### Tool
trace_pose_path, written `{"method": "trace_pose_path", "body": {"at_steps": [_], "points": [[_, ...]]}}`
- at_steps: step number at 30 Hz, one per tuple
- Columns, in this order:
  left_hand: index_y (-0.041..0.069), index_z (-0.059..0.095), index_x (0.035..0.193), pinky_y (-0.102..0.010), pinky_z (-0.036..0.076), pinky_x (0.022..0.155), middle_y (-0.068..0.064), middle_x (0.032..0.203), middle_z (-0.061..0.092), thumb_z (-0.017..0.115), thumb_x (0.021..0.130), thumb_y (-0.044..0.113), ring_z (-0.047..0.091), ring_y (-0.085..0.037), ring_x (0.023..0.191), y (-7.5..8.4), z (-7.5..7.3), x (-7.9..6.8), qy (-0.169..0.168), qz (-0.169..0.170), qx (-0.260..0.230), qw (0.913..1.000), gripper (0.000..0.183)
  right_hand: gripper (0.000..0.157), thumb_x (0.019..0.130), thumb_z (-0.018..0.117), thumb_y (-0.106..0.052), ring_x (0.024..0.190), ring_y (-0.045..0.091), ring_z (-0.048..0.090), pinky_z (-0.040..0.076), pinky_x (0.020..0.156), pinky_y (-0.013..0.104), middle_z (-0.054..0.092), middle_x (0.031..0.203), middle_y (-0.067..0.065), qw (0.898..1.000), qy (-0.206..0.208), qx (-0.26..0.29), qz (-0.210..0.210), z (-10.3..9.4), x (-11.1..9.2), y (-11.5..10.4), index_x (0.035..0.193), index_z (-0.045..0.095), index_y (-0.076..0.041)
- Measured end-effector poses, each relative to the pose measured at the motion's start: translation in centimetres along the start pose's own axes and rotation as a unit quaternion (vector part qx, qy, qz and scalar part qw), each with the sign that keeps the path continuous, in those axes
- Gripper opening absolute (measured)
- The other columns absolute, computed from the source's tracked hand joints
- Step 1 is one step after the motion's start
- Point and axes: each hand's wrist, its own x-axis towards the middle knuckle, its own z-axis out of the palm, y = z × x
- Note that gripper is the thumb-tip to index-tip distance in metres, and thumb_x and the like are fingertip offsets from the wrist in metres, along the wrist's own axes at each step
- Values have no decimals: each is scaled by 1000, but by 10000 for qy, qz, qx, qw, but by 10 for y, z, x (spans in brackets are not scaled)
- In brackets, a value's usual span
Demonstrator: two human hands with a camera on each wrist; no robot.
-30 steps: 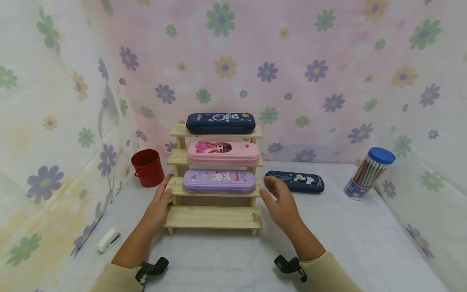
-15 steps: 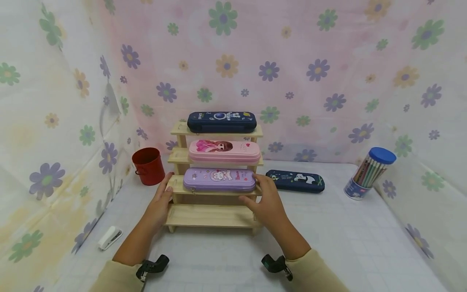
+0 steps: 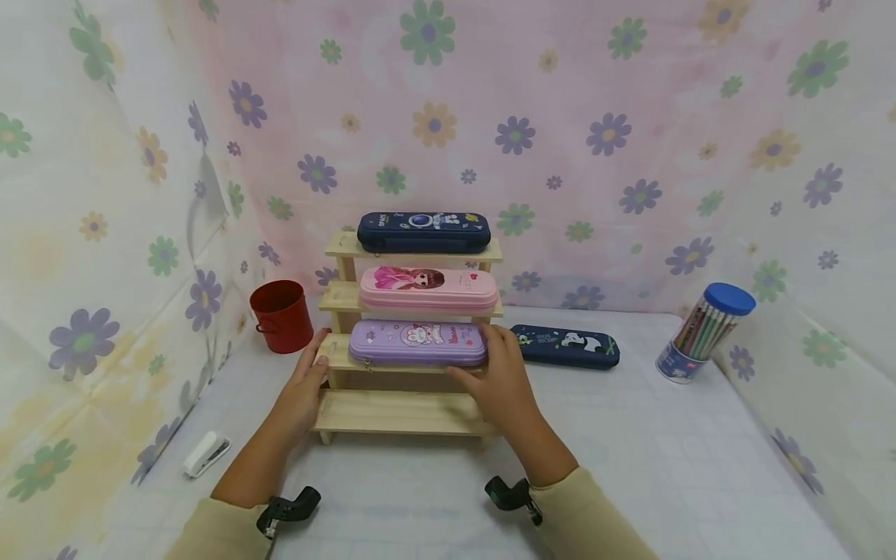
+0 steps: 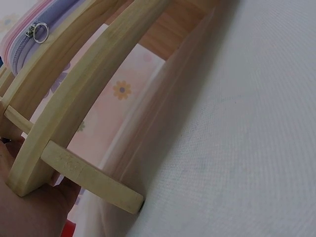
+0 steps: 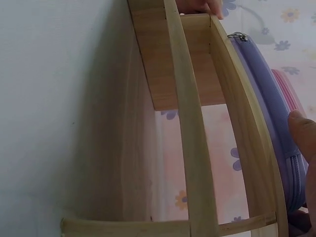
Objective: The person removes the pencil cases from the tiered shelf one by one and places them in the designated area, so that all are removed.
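I see the person's left forearm point(image 3: 253, 459) and right forearm point(image 3: 540, 447) slant inward from the near side. The left hand point(image 3: 302, 391) stretches its fingers toward the far side, while the right hand point(image 3: 500, 381) pinches, its fingers curled farther off and its thumb nearer, pointing left.

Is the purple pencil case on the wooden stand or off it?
On: the purple pencil case lies on the second-lowest step of the wooden stand, the right hand gripping its right end.

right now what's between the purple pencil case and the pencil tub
In the head view: the right hand, then the navy panda case, then bare white tabletop.
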Motion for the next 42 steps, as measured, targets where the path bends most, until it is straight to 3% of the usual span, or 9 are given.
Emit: {"method": "trace_pose_path", "body": {"at_steps": [19, 32, 42], "points": [[59, 8, 162, -71, -1, 126, 14, 176, 4, 27, 111, 55, -4, -25, 164, 2, -2, 0, 34, -141, 109, 9998, 54, 93, 85, 83, -56, 140, 34, 49, 42, 119, 54, 41, 152, 15, 9993, 63, -299, 232, 5, 4, 0, 157, 43, -12], [58, 8, 162, -69, -1, 127, 13, 176, 5, 28, 112, 54, -4, -24, 164, -1, -2, 1, 23, -94, 33, 9999, 55, 90, 83, 87, -51, 139, 28, 51, 43, 119, 51, 49, 151, 10, 9997, 206, -67, 137, 5, 3, 5, 152, 49, -7], [60, 9, 161, -70, -1, 126, 15, 176, 6, 28, 111, 56, -4, -24, 164, -2, -2, 2, 35, -146, -6, 9999, 54, 82, 84, 87, -48, 139, 27, 51, 43, 119, 49, 52, 151, 7, 9990, 397, 152, 153, 7, 0, 4, 149, 52, -12]]}}
